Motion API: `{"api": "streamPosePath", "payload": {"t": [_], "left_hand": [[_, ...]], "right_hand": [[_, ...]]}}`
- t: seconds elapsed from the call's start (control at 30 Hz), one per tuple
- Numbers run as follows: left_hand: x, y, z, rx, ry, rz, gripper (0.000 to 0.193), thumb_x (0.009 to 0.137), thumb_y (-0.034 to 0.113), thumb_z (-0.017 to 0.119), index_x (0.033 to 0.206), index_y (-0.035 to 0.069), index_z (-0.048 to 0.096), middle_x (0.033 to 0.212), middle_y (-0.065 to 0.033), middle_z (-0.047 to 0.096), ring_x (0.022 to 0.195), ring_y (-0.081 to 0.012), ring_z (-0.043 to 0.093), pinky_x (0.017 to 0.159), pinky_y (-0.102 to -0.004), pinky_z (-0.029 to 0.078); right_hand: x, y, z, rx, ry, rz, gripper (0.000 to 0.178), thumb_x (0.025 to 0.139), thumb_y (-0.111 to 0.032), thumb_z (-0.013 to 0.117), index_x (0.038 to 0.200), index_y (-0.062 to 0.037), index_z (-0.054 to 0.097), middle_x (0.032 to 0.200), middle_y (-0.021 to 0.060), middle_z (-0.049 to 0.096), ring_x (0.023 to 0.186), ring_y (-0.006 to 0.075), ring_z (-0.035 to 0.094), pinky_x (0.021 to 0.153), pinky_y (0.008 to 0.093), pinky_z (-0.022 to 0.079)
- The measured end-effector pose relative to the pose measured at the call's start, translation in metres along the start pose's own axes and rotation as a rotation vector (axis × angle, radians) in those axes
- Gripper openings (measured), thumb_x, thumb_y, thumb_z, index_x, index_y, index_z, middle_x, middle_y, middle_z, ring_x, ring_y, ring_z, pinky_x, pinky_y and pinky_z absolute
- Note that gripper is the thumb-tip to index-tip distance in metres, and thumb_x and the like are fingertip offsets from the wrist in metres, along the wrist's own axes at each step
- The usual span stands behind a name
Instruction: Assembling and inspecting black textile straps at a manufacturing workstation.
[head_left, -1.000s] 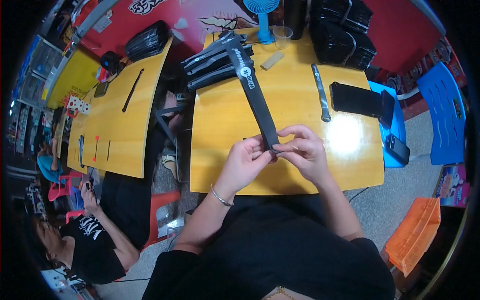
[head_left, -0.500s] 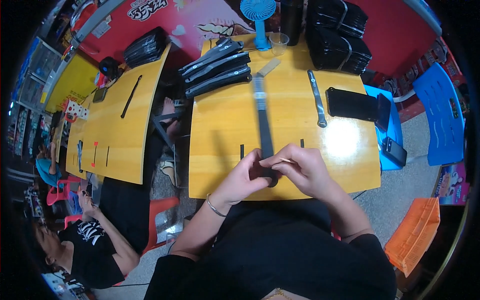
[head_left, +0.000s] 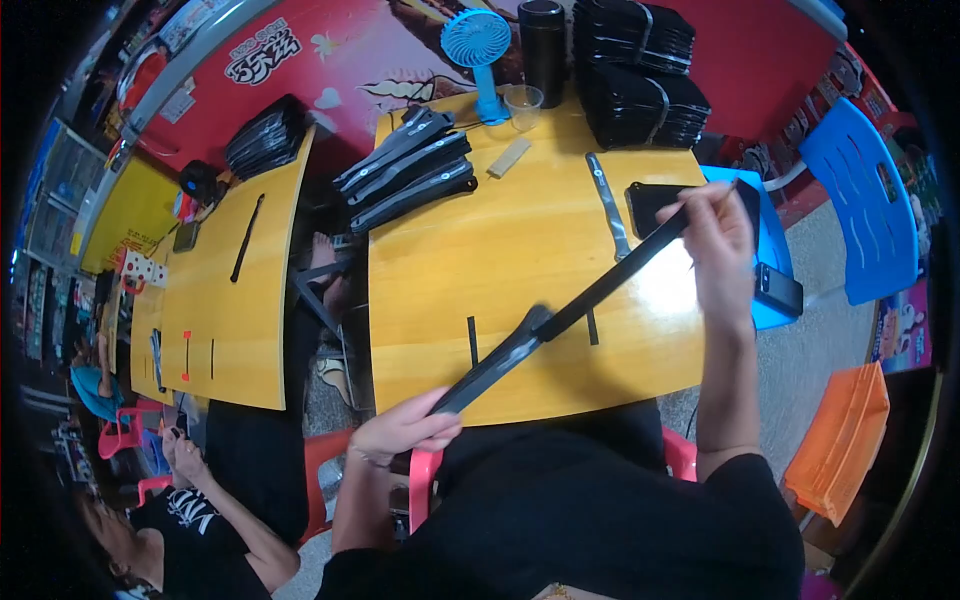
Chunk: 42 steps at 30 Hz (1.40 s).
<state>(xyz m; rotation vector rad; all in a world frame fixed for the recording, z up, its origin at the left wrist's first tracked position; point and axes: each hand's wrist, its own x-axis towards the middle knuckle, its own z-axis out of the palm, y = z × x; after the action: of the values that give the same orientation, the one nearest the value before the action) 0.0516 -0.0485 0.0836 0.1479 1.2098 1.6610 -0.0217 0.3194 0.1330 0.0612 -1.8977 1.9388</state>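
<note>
My left hand (head_left: 408, 432) is closed on the lower end of a flat black strip with a glossy grey stretch (head_left: 495, 370), near the table's front edge. From its upper end a long black strap (head_left: 620, 280) runs up to the right, taut and slanting above the table. Whether the two are one piece or one comes out of the other, I cannot tell. My right hand (head_left: 715, 240) is raised at the right, its fingers pinched on the strap's far end, over a black flat case (head_left: 655, 205).
The yellow table (head_left: 440, 270) bears a stack of black-and-grey strips (head_left: 410, 170), a small tan block (head_left: 510, 158), a grey-black strip (head_left: 607, 205), a blue fan (head_left: 476, 45), a clear cup (head_left: 523, 105) and black bundles (head_left: 640, 100). A blue chair (head_left: 860, 200) stands right; another person sits left.
My hands have moved apart from close together at the table's front: the right went up and right with the strap's end, the left down and left. The strap now slants between them.
</note>
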Motion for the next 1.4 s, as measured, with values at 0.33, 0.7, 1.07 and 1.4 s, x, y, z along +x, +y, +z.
{"api": "streamPosePath", "payload": {"t": [0.33,0.7,1.07,1.4], "left_hand": [[-0.010,-0.037,-0.034,-0.371,0.274,0.459,0.034,0.095,0.034,0.036,0.102,0.002,0.047,0.072,-0.0076,0.045,0.053,-0.0156,0.041,0.047,-0.0242,0.035],[0.056,-0.010,0.001,-0.594,0.285,0.637,0.034,0.099,0.018,0.036,0.129,0.003,0.036,0.101,-0.0131,0.053,0.087,-0.0248,0.059,0.061,-0.0267,0.051],[0.085,0.006,0.020,-0.561,0.279,0.726,0.041,0.093,0.003,0.050,0.131,0.007,0.034,0.112,-0.0161,0.057,0.115,-0.0367,0.053,0.088,-0.0430,0.054],[0.108,0.004,0.046,-0.425,0.451,0.999,0.040,0.084,-0.003,0.062,0.119,0.009,0.050,0.107,-0.0103,0.062,0.115,-0.0342,0.053,0.092,-0.0427,0.051]], "right_hand": [[0.060,0.033,0.024,-0.573,-0.014,-0.369,0.006,0.087,-0.005,0.062,0.092,-0.0029,0.065,0.085,0.0038,0.067,0.069,0.0061,0.058,0.060,0.0207,0.045],[0.003,0.131,0.023,-1.147,-0.335,-0.519,0.009,0.076,-0.018,0.065,0.079,-0.0130,0.057,0.062,0.0043,0.059,0.062,0.0215,0.061,0.054,0.0358,0.048],[-0.031,0.070,0.032,-0.781,-0.300,-0.313,0.023,0.083,-0.015,0.061,0.105,-0.0109,0.065,0.075,0.0062,0.065,0.072,0.0252,0.061,0.065,0.0363,0.048],[-0.106,0.003,0.081,-0.464,-0.428,-0.103,0.041,0.082,0.008,0.052,0.121,-0.0047,0.056,0.081,0.0120,0.067,0.074,0.0254,0.065,0.066,0.0321,0.049]]}}
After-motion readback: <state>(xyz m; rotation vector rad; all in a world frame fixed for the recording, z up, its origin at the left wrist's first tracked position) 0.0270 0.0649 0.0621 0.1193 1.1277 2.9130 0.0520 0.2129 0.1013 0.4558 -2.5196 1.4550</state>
